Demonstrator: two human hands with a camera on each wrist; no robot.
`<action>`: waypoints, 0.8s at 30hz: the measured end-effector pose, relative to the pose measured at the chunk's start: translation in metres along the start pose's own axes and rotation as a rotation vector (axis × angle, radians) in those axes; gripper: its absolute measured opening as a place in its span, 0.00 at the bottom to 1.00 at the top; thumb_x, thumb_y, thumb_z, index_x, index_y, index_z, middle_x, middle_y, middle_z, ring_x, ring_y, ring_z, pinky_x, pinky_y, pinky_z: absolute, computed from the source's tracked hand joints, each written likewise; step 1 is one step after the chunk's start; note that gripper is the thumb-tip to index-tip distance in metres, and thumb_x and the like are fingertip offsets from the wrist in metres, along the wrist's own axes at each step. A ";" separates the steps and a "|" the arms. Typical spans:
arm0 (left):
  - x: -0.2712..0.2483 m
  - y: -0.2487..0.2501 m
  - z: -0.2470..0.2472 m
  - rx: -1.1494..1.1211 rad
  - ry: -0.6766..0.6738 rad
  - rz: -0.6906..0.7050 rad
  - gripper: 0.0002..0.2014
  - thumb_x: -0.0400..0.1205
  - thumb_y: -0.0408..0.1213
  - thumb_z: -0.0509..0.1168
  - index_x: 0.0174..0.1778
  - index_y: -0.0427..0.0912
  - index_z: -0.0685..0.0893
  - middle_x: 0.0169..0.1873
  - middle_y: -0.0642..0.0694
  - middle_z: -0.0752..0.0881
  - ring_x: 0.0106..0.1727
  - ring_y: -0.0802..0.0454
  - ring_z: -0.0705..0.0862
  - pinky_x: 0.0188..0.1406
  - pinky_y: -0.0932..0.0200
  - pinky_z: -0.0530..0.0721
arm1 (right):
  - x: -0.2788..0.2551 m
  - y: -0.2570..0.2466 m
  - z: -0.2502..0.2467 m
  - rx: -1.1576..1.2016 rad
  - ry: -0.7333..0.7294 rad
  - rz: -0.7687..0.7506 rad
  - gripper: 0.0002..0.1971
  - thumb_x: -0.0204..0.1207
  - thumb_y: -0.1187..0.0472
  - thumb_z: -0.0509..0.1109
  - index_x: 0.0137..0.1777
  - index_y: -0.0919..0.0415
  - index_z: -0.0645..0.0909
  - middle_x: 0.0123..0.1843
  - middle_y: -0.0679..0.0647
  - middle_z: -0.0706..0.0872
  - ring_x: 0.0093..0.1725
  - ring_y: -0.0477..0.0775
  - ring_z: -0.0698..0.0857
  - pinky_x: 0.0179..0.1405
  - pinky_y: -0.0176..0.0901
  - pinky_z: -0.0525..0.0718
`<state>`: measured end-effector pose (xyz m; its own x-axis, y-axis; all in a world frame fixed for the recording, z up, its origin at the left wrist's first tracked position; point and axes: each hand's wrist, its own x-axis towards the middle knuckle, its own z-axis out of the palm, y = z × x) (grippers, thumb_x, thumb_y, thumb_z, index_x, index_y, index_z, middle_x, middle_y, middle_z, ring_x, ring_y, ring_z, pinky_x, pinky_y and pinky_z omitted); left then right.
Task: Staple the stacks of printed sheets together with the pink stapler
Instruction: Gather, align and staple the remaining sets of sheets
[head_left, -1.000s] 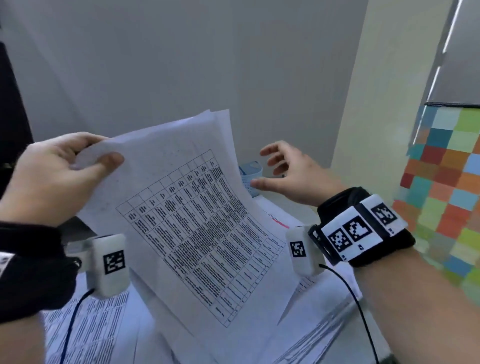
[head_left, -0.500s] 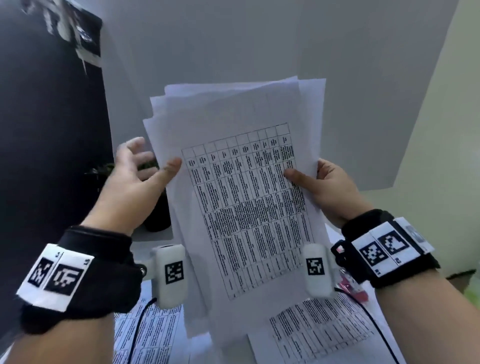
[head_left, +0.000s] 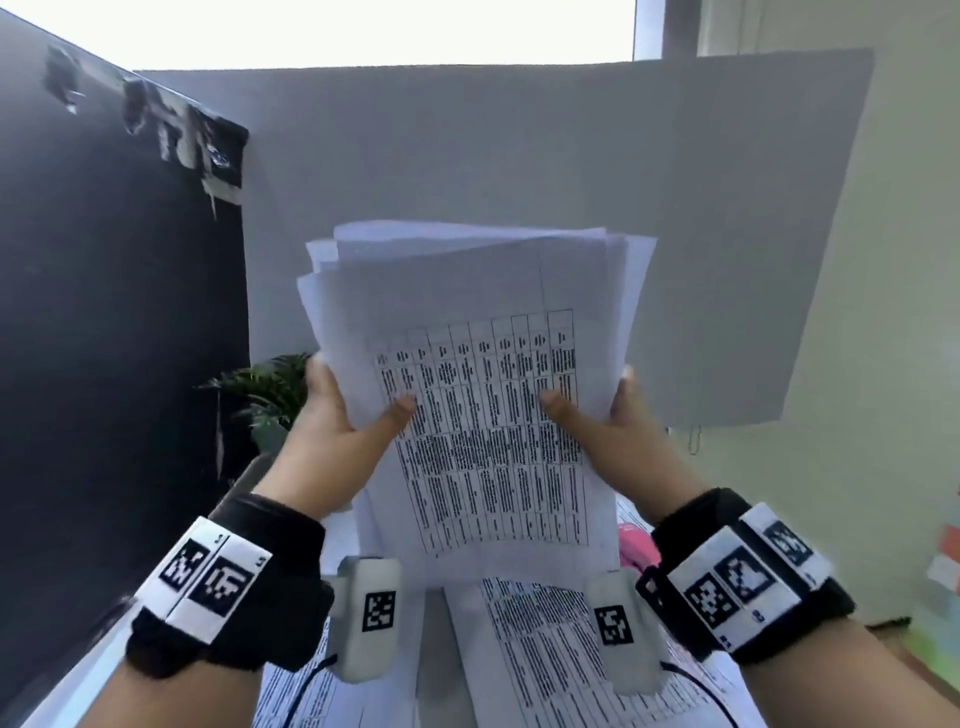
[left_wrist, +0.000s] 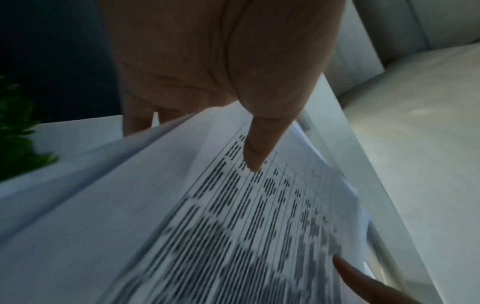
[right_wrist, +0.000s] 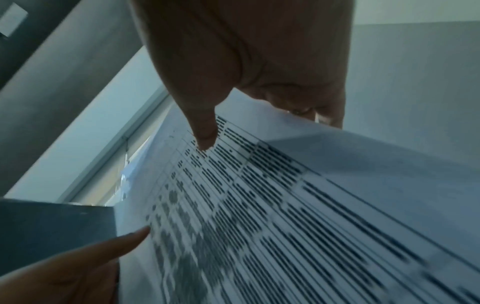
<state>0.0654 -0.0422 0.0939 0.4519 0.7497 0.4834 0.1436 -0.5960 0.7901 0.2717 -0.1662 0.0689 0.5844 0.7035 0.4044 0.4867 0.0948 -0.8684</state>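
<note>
Both hands, left hand (head_left: 332, 436) and right hand (head_left: 608, 441), pinched the side edges of a light, floppy, uneven stack of printed sheets (head_left: 478, 405), thumbs in front.

sheets (head_left: 478, 364): you hold thin matt white paper, black print
wristbands (head_left: 234, 587): your black cloth, matt
cameras (head_left: 366, 618): smooth grey plastic
stapler (head_left: 636, 545): pink, looks like plastic

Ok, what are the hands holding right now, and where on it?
Both hold one stack of printed sheets: left hand grips its left edge, right hand its right edge, thumbs on the front.
</note>
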 end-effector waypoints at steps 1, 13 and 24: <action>-0.001 -0.004 0.002 0.029 -0.033 -0.018 0.28 0.78 0.47 0.69 0.69 0.52 0.61 0.57 0.59 0.80 0.58 0.57 0.81 0.64 0.47 0.80 | -0.003 0.002 0.002 -0.005 -0.005 0.004 0.34 0.68 0.35 0.71 0.66 0.50 0.63 0.54 0.42 0.82 0.50 0.40 0.82 0.51 0.37 0.85; 0.024 -0.004 0.010 0.252 0.079 0.122 0.09 0.84 0.32 0.58 0.60 0.41 0.72 0.57 0.40 0.83 0.56 0.41 0.82 0.57 0.48 0.80 | 0.001 -0.007 -0.004 -0.144 0.129 -0.121 0.57 0.64 0.31 0.70 0.82 0.50 0.37 0.83 0.57 0.54 0.81 0.59 0.58 0.79 0.61 0.57; 0.016 0.026 -0.004 0.430 0.113 0.467 0.12 0.82 0.42 0.60 0.59 0.45 0.82 0.48 0.53 0.82 0.48 0.49 0.77 0.59 0.51 0.72 | 0.004 -0.033 -0.021 -0.023 0.135 -0.257 0.07 0.70 0.59 0.78 0.39 0.50 0.82 0.35 0.45 0.86 0.39 0.51 0.86 0.42 0.46 0.84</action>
<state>0.0729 -0.0451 0.1236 0.4601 0.3947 0.7953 0.3047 -0.9115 0.2761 0.2718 -0.1807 0.1051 0.5209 0.5579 0.6461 0.6436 0.2405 -0.7266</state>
